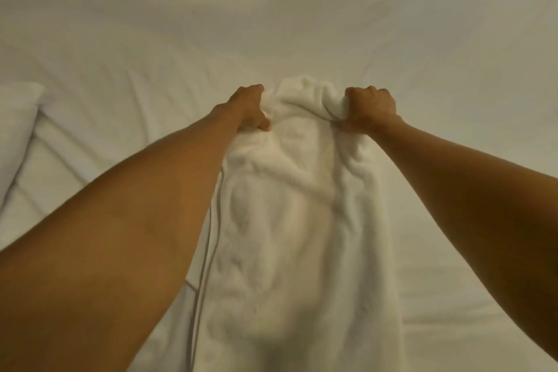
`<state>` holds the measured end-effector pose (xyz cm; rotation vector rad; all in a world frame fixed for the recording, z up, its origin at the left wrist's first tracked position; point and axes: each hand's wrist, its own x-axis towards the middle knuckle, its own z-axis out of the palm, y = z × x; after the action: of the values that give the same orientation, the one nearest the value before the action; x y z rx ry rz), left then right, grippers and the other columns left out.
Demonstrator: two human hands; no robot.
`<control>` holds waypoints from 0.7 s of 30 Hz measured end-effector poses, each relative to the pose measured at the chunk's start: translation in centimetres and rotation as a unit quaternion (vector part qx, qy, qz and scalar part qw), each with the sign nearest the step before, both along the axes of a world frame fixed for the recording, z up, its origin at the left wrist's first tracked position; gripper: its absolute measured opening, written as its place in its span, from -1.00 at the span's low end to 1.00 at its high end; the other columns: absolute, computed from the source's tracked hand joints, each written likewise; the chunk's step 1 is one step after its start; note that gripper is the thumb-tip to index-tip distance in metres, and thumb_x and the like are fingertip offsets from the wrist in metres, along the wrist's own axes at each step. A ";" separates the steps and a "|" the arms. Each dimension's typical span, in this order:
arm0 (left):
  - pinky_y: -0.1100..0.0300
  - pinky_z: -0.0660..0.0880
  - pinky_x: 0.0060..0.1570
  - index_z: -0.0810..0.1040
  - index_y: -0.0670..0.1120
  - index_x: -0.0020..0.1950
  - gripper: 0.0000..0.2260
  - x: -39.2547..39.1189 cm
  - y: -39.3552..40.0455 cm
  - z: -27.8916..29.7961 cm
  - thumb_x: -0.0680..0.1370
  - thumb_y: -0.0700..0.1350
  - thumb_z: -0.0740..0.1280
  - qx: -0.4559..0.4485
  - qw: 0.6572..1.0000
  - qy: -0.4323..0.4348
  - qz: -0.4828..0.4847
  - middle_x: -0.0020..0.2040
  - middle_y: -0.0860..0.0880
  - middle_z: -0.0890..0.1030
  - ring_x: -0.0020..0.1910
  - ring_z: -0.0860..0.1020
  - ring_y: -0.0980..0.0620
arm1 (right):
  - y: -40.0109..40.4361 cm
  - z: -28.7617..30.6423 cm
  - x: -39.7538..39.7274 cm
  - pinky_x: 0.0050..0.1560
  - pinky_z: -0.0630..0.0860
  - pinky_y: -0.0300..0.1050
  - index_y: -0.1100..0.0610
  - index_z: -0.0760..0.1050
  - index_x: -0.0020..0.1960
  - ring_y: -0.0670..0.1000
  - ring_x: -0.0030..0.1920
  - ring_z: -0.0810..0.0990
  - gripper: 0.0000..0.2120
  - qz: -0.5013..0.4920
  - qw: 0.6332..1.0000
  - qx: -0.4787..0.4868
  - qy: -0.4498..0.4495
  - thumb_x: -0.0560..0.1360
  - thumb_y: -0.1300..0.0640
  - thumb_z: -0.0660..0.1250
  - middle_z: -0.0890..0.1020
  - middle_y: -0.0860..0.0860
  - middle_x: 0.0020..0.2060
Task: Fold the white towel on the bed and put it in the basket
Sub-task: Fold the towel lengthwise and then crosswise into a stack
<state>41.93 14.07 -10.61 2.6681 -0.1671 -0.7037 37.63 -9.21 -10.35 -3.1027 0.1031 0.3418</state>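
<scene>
My left hand [250,109] and right hand [370,109] each clench a far corner of the white terry towel [290,220], stretched over the white-sheeted bed [302,24] — I'd draw both corners evenly toward me, edges matched.

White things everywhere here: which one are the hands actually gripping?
The fluffy white towel. Left hand and right hand bunch its far edge. The smooth bed sheet and the pillow at left lie untouched.

The white towel [287,235] runs off the bottom edge, and bunched cloth hides most fingers [367,90].
</scene>
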 end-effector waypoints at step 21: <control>0.07 0.57 -0.14 0.44 -0.23 0.30 -0.50 -24.0 3.1 6.9 0.38 -0.29 0.45 0.190 0.930 -0.247 -0.197 0.03 -0.21 0.66 -0.08 0.66 -0.20 | 3.6 5.2 -25.5 0.12 0.35 -0.01 0.15 0.36 0.32 0.20 -0.06 0.56 -0.51 0.092 0.992 -0.026 -0.088 0.39 0.35 0.23 0.59 0.17 0.05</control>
<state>17.89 17.21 -3.68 3.1798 -0.7925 -0.1526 12.08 -5.63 -5.12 -3.1826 -0.1793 0.0671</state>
